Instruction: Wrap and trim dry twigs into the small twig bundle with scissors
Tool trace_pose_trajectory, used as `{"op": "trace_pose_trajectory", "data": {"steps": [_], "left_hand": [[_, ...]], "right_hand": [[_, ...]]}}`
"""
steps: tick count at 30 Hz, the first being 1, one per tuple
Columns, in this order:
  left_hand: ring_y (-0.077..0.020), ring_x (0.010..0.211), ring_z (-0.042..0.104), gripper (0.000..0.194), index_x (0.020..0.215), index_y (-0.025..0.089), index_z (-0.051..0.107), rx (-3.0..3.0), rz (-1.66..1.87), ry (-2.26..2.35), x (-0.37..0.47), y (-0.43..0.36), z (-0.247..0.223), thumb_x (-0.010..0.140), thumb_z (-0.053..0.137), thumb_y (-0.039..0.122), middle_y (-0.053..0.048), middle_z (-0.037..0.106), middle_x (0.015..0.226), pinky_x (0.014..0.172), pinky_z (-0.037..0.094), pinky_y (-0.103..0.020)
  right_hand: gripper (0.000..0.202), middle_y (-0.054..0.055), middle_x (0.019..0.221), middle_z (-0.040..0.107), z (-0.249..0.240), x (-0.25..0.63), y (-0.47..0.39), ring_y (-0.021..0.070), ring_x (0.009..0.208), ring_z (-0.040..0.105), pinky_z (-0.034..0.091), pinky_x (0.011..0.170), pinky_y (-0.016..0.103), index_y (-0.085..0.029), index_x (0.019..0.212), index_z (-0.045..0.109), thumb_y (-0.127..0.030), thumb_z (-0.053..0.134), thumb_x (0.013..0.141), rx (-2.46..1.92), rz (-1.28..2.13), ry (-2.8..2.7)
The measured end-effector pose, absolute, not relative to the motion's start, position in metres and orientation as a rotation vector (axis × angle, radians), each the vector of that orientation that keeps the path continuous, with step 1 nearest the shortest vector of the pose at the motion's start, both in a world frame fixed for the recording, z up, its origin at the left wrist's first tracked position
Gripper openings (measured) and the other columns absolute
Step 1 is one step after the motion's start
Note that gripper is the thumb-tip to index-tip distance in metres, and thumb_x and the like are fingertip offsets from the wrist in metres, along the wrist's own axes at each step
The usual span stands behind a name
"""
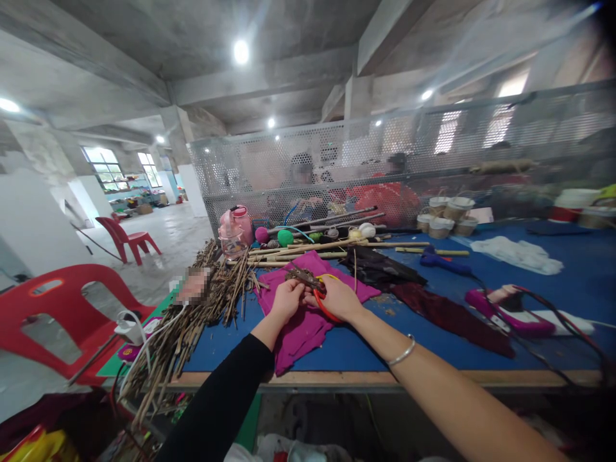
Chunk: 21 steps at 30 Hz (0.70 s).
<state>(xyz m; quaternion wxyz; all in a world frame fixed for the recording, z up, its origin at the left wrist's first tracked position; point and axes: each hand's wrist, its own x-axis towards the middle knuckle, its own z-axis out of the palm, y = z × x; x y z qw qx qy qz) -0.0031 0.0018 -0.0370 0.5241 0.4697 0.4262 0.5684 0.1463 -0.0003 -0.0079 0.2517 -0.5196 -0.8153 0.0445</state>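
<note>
My left hand point(287, 300) is closed on a small brown bundle of twigs point(303, 276) above a magenta cloth point(301, 340). Close beside it on the right, my right hand point(339, 298) is closed around red-handled scissors point(327, 309), and its fingertips meet the bundle near my left fingers. The scissors' blades are hard to make out against the twigs. The cloth lies on the blue tabletop point(221, 350).
Loose sticks point(187, 327) pile up at the table's left. Long rods and yarn balls point(285, 238) lie behind the cloth. Dark fabric point(452, 314), a blue glue gun point(443, 260) and cables are on the right. A mesh partition point(269, 160) stands behind, with people beyond it.
</note>
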Motion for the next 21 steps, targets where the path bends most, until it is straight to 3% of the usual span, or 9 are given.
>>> {"op": "trace_pose_trajectory", "data": {"steps": [8, 21], "left_hand": [[-0.0077, 0.044, 0.051, 0.016, 0.071, 0.012, 0.059, 1.163, 1.364, 1.033, -0.0028, -0.0013, -0.0334, 0.069, 0.058, 0.028, -0.001, 0.061, 0.058, 0.044, 0.041, -0.018], [-0.0066, 0.046, 0.052, 0.017, 0.073, 0.011, 0.062, 1.134, 1.391, 1.062, -0.0041, 0.0013, -0.0340, 0.068, 0.060, 0.027, -0.002, 0.061, 0.064, 0.045, 0.043, -0.017]], "right_hand": [[0.051, 0.007, 0.095, 0.062, -0.0071, 0.1455, -0.0014, 0.0219, 0.087, 0.059, 0.038, 0.067, 0.027, -0.021, 0.100, 0.052, -0.062, 0.047, 0.071, -1.521, 0.167, -2.249], [0.057, 0.009, 0.089, 0.066, -0.0072, 0.1460, 0.0014, 0.0252, 0.083, 0.062, 0.041, 0.066, 0.029, -0.021, 0.092, 0.056, -0.071, 0.038, 0.070, -1.625, 0.110, -2.265]]}}
